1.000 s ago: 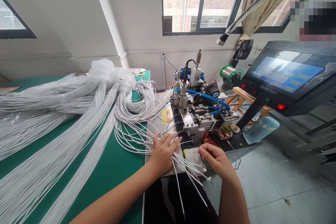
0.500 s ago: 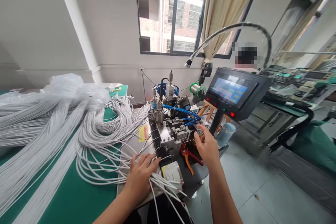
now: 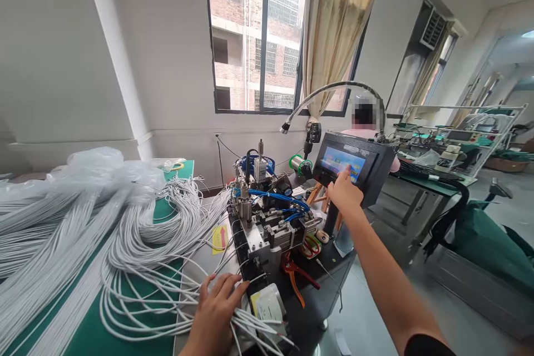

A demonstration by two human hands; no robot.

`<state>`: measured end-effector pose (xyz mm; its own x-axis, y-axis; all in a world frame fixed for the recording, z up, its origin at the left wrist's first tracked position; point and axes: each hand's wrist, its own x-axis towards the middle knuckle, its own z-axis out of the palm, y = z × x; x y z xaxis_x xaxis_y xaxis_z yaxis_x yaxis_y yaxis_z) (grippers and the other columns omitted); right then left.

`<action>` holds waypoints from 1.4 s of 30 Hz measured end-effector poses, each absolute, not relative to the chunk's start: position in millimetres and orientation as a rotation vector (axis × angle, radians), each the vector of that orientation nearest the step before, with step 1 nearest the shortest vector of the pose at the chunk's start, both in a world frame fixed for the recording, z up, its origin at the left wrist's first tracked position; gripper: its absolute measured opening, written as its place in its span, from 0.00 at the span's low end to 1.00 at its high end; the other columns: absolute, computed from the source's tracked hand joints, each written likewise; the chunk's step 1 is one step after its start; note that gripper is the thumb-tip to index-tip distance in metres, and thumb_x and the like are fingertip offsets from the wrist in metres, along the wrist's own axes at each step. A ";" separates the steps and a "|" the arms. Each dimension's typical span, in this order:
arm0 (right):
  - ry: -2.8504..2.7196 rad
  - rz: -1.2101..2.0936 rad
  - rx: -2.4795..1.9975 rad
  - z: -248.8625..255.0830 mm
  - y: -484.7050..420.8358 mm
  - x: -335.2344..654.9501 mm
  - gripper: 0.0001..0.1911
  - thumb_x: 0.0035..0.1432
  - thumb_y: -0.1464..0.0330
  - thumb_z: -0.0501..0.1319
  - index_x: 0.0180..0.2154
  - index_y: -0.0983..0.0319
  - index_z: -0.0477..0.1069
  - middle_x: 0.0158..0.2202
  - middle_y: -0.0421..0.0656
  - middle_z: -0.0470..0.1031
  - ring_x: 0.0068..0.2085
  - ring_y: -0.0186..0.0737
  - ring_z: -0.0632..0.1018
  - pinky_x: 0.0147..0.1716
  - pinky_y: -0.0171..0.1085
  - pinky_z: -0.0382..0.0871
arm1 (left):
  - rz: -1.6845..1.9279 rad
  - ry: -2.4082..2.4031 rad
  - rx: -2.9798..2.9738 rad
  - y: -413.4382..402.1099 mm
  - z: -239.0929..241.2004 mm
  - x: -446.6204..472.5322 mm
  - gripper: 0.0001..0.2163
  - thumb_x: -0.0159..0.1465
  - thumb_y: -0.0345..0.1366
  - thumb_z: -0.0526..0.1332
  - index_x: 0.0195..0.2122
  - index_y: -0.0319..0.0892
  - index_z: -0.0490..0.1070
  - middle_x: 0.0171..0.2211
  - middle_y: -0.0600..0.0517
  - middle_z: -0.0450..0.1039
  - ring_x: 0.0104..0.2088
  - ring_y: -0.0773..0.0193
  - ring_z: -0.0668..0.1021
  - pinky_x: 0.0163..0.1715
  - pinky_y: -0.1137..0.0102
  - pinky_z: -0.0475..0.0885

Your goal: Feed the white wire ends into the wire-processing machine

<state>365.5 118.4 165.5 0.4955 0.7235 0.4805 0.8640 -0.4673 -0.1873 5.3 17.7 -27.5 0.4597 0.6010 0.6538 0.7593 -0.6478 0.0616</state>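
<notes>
My left hand (image 3: pixel 217 311) lies over a bundle of white cables (image 3: pixel 258 322) at the front of the bench-top machine (image 3: pixel 267 222), its fingers curved around them; the cable ends stick out past the thumb side. My right hand (image 3: pixel 345 192) is raised at the control panel (image 3: pixel 375 169), index finger stretched out at the touch screen (image 3: pixel 342 162) and the other fingers bent, with nothing held. Whether the fingertip presses the screen is hard to tell. Orange-and-red handled pliers (image 3: pixel 297 281) and a white roll (image 3: pixel 269 303) lie between the hands.
Long bundles of white cable (image 3: pixel 54 245), partly wrapped in clear plastic (image 3: pixel 104 169), cover the green table (image 3: pixel 125 317) on the left. A bendy lamp (image 3: pixel 334 86) arches above the panel. A wire spool (image 3: pixel 298 164) stands behind the machine. Another person (image 3: pixel 362 122) is beyond the panel.
My right hand has moved from beside the machine up to the touch screen, index finger now extended. My left hand stays on the cables. The view has tilted upward and turned right.
</notes>
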 end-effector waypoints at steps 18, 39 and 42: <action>-1.811 -0.248 -2.207 181.1 110.0 341.5 0.18 0.65 0.65 0.51 0.52 0.63 0.69 0.45 0.54 0.78 0.44 0.53 0.79 0.40 0.44 0.69 | -1.066 -1.172 -2.487 11.5 -24.0 3.6 0.19 0.52 0.24 0.56 0.42 0.49 0.74 0.41 0.52 0.77 0.44 0.55 0.75 0.55 0.53 0.55; -2.521 0.270 -0.862 9.1 -15.8 170.9 0.11 0.63 0.71 0.57 0.46 0.57 0.73 0.33 0.43 0.74 0.31 0.40 0.75 0.30 0.34 0.67 | -1.161 -1.459 -2.571 13.5 -7.4 0.8 0.10 0.62 0.30 0.58 0.42 0.49 0.74 0.39 0.54 0.76 0.42 0.62 0.74 0.50 0.59 0.55; -2.311 0.452 -0.877 -9.9 -12.2 168.1 0.09 0.64 0.69 0.56 0.44 0.58 0.73 0.33 0.43 0.75 0.32 0.39 0.77 0.32 0.34 0.70 | -1.165 -1.450 -2.590 11.2 -0.6 1.0 0.09 0.63 0.31 0.57 0.40 0.47 0.75 0.38 0.53 0.76 0.41 0.61 0.74 0.48 0.59 0.57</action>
<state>168.1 -12.2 -9.9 -0.5882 0.6864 0.4277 0.4745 0.7212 -0.5048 1.0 11.2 -0.6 0.3195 0.7556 0.5718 0.7210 -0.5854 0.3707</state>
